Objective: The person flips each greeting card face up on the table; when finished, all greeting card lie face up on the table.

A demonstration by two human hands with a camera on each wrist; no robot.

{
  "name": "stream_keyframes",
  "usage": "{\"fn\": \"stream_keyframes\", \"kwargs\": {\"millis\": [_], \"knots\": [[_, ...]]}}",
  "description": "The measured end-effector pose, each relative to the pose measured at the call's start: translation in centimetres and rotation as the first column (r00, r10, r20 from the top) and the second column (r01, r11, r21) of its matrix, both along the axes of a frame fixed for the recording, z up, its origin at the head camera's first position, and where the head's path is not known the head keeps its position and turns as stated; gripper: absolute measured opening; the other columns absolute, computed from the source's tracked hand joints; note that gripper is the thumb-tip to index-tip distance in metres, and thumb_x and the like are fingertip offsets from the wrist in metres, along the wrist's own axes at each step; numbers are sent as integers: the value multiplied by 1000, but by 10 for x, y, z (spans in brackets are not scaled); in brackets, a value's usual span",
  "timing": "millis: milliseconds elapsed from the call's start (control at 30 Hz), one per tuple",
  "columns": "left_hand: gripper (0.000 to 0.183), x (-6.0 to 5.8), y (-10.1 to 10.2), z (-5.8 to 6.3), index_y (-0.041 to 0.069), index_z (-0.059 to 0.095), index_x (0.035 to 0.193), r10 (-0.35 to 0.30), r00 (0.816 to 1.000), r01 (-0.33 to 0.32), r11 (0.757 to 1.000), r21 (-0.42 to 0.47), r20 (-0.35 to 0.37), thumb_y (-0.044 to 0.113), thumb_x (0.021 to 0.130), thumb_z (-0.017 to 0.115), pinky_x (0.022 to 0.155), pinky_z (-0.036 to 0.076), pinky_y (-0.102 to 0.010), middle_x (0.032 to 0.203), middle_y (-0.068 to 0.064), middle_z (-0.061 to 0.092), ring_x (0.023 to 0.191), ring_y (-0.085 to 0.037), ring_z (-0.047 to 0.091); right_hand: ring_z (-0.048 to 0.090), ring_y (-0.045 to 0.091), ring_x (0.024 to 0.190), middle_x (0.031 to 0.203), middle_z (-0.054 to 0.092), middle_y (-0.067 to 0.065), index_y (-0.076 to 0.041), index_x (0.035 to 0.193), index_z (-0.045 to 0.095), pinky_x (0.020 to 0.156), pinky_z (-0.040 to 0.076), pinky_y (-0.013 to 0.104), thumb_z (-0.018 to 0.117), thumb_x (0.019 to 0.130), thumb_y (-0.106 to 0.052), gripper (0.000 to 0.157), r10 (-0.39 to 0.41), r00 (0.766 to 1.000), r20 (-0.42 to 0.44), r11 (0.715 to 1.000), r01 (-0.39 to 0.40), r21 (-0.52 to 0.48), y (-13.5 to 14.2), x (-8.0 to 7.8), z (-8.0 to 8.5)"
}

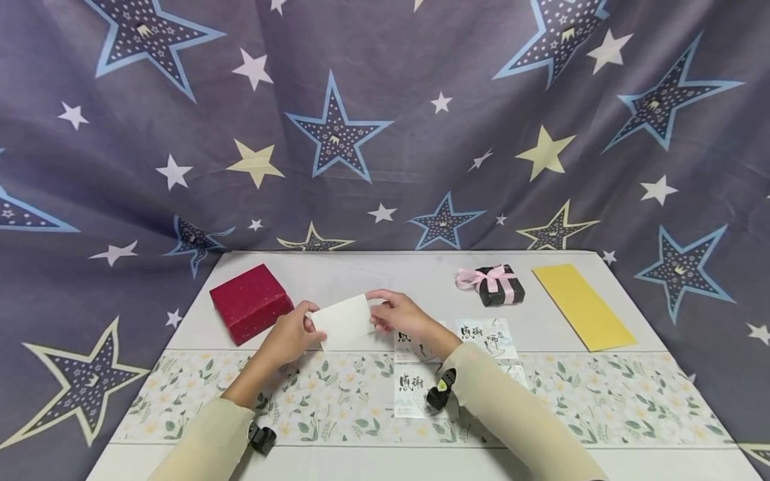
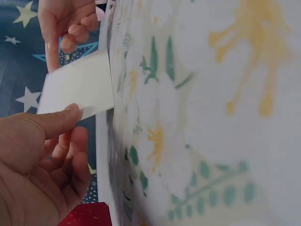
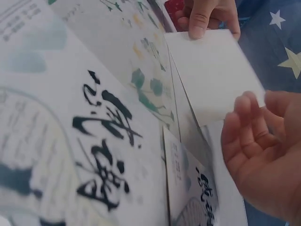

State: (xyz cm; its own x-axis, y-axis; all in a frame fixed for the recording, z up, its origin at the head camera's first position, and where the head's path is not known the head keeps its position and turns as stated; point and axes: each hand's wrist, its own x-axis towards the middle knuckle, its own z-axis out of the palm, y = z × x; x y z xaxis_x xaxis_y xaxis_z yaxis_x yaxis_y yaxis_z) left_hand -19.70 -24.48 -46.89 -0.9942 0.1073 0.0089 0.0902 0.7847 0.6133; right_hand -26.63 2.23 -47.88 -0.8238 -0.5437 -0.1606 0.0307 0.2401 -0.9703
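My left hand [image 1: 293,337] pinches the near-left edge of a blank white card [image 1: 343,321], its thumb lying on the face toward me. The card is held tilted above the table, between both hands. At its upper right corner is my right hand [image 1: 400,315]; the index finger reaches out to the card's edge, seen in the left wrist view, while the other fingers [image 3: 244,127] curl loosely beside it. Below the right forearm lie several printed cards [image 1: 486,337] with black brush lettering, partly hidden by that arm and sleeve.
A dark red box [image 1: 249,300] sits left of the left hand. Toward the back right stand a small black gift box [image 1: 502,294] with a pink ribbon bow and a flat yellow envelope-like sheet [image 1: 580,304]. A floral strip crosses the white table [image 1: 361,464]; a star-patterned curtain [image 1: 391,53] hangs behind.
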Motion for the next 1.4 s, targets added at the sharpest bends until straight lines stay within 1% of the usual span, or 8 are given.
{"fn": "stream_keyframes", "kwargs": {"millis": [200,333,533,667,867,1067,1200,1400], "knots": [[15,-1,3,0,10,69,90,-25,994,26,1000,6,-108,18,87,81,57,42,-24,76,2,62,64,-8,52,64,11,72,86,69,0,7,124,61,67,56,28,47,109,-21,35,-25,994,108,992,38,-117,9,-3,-4],[11,-3,6,2,16,72,89,-12,988,20,999,49,-156,17,85,82,56,42,-23,76,3,60,64,-8,52,63,10,72,88,70,5,8,119,63,68,55,28,50,108,-20,33,-26,995,94,995,34,-93,11,-1,-1],[10,-3,7,4,22,77,87,8,985,-1,999,39,-173,13,85,81,52,42,-23,71,6,69,58,-6,54,65,17,74,93,71,20,4,130,61,70,56,33,61,100,-12,34,-9,999,37,1000,9,-5,15,2,4],[18,-2,6,6,21,80,101,-7,991,14,998,55,-132,8,89,76,53,46,-24,88,0,78,64,-9,61,67,21,77,92,71,18,-6,135,61,73,59,36,67,96,-11,39,13,1000,23,1000,-14,21,18,3,4],[24,-2,6,8,18,75,121,-66,998,67,994,83,-17,16,102,61,59,45,-27,113,-9,75,73,-15,62,67,26,70,86,73,7,-12,144,56,62,55,31,73,92,-11,54,93,988,-121,992,-82,95,24,5,2],[45,-3,9,5,11,62,140,-199,979,198,979,45,36,23,97,70,66,49,-27,95,-3,64,81,-11,61,60,14,65,83,73,-3,-9,152,47,62,48,25,75,90,-14,68,197,952,-234,956,-133,263,23,11,6],[59,-2,11,6,10,53,148,-228,969,228,974,20,90,24,94,74,61,45,-25,90,0,57,71,-10,52,54,8,63,79,70,-6,-9,152,46,68,48,25,77,89,-16,71,251,932,-262,927,-154,342,23,14,5],[66,0,16,7,9,50,150,-225,963,231,973,-20,150,24,92,76,57,39,-24,83,0,56,65,-11,45,48,7,57,74,67,-7,-10,152,46,60,44,23,79,88,-15,72,287,920,-265,897,-161,411,22,16,3]]}}
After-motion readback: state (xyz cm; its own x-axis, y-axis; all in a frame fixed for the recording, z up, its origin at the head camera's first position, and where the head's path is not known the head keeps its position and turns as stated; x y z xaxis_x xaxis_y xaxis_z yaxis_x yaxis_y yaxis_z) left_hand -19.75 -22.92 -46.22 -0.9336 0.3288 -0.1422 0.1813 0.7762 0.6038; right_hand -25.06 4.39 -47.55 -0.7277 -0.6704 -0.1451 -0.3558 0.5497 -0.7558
